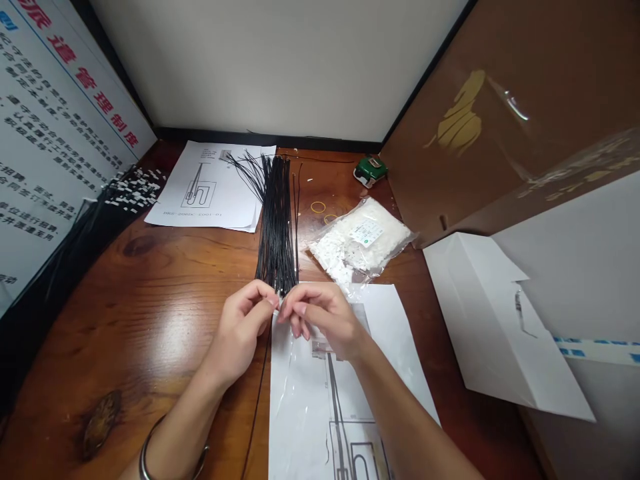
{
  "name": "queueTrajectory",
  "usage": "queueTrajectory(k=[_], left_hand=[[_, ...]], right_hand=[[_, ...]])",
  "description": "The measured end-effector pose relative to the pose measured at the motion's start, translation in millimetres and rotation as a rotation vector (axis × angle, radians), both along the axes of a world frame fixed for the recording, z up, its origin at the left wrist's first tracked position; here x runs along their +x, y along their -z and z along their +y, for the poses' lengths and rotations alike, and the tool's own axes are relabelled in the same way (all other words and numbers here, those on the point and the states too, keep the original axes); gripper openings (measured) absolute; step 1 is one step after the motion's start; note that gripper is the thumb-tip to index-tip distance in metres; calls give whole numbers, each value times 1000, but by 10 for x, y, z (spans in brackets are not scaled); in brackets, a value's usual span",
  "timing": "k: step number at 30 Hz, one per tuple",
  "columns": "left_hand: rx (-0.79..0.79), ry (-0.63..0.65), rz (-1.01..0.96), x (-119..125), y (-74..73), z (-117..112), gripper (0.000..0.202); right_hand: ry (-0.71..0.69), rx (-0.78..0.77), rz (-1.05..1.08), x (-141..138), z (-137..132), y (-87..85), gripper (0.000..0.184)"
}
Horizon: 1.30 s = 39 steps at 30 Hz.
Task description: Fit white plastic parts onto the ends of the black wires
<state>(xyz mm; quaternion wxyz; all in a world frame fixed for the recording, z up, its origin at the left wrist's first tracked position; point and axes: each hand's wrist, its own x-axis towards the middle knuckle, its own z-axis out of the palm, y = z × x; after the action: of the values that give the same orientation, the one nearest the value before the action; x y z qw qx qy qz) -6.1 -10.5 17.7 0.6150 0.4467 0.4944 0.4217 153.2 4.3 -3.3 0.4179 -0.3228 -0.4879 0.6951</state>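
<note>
My left hand [245,327] is closed in a pinch, with a tiny pale piece just showing at its fingertips. From there a thin black wire [260,393] trails down over the table toward me. Almost touching those fingertips is my right hand [323,317], its thumb and forefinger drawn together and its other fingers loosely curled; whatever they hold is too small to make out. Just beyond both hands lies a thick bundle of black wires [277,220]. Beneath my right hand is a sheet with a printed drawing [300,427].
A clear bag of white connectors [367,237] and a green tape measure [371,171] lie to the right, near a brown box [500,100]. Printed sheets [225,200] lie back left. More black wires with white ends [133,190] line the left edge. A white panel [280,67] closes the back.
</note>
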Motion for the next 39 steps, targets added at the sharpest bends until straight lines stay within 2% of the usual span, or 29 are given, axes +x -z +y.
queueTrajectory(k=[4, 7, 12, 15, 20, 25, 27, 29, 30, 33, 36, 39], left_hand=[[127, 155, 100, -27, -25, -20, 22], [156, 253, 188, -25, -32, -28, 22], [119, 300, 261, -1, -44, -31, 21], [104, 282, 262, 13, -57, -32, 21], [92, 216, 215, 26, -48, -22, 27], [105, 246, 283, 30, -28, -34, 33], [96, 225, 274, 36, -28, -41, 29], [98, 197, 261, 41, -31, -44, 30], [98, 184, 256, 42, -31, -44, 33], [76, 142, 221, 41, -22, -35, 34], [34, 99, 157, 36, -3, -25, 30], [27, 99, 158, 28, 11, -24, 29]], right_hand=[[208, -97, -20, -37, 30, 1, 25], [262, -144, -38, -53, 48, -6, 28], [344, -168, 20, -35, 65, -10, 25], [386, -123, 18, -18, 67, -22, 24], [267, -12, -55, -21, 46, -33, 21], [414, 55, -67, -13, 47, -23, 16], [383, 118, -103, -9, 42, -25, 17], [326, 187, -162, -6, 27, -22, 17], [334, 218, -203, -4, 17, -15, 18], [479, 291, -372, -1, -9, 22, 27], [462, 316, -584, -11, -14, 44, 24], [461, 315, -691, -32, -2, 31, 25]])
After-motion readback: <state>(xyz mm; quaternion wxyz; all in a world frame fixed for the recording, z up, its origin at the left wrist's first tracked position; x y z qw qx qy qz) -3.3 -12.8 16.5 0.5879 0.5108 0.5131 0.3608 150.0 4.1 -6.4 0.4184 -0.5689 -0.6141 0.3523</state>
